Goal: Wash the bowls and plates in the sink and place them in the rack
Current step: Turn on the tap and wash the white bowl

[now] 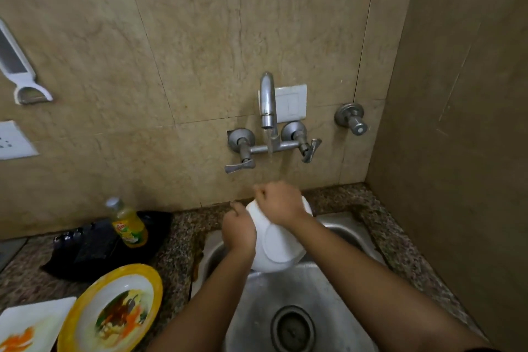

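Beneath running tap [267, 100] and above steel sink [314, 288], white bowl [278, 243] tilted base toward viewer, gripped at left side by left hand [238, 230], fingers curled round rim, and at far rim by right hand [281, 203], fingers likewise curled.

A white bowl [278, 246] is tipped on edge above the steel sink [314, 288], its round base facing out. The left hand [238, 233] grips its side and the right hand [281, 203] curls over its top rim. On the bench [177, 237] to the left, a yellow-rimmed plate [128, 268] smeared with food overlaps a stained white square plate [43, 314].
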